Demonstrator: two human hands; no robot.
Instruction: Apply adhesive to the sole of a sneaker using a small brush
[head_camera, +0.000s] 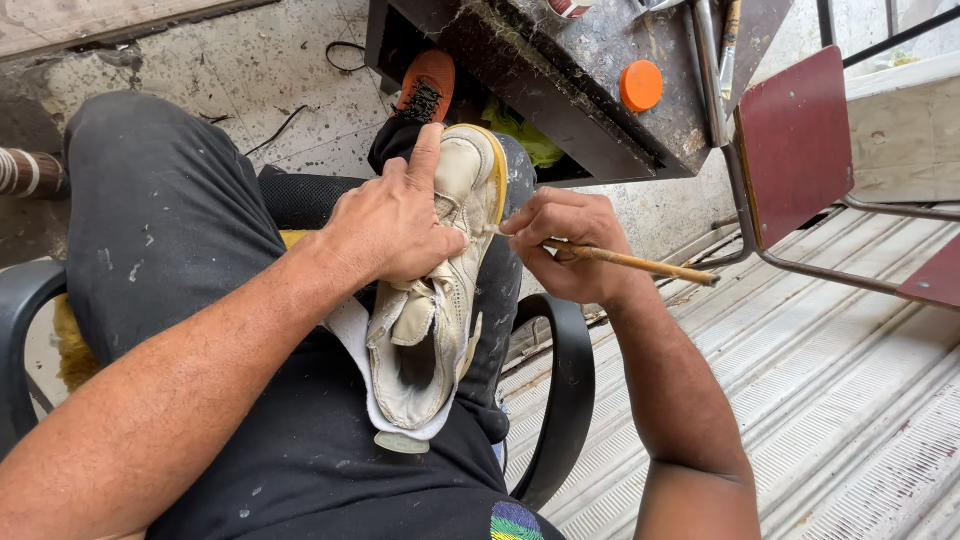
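Observation:
A worn cream sneaker (440, 300) lies on my right thigh, toe pointing away, with yellow glue along its sole edge. My left hand (395, 220) presses down on the shoe's upper, index finger stretched along the toe. My right hand (565, 245) grips a thin wooden-handled brush (640, 265), its tip touching the side of the shoe near the sole. A white cloth (352, 345) lies under the shoe on my lap.
A dirty dark workbench (600, 100) stands ahead with an orange lid (641, 85) on it. My foot wears an orange shoe (427, 85). A red metal chair (800, 140) is at right over a ribbed metal shutter (820, 400). I sit in a black plastic armchair (565, 400).

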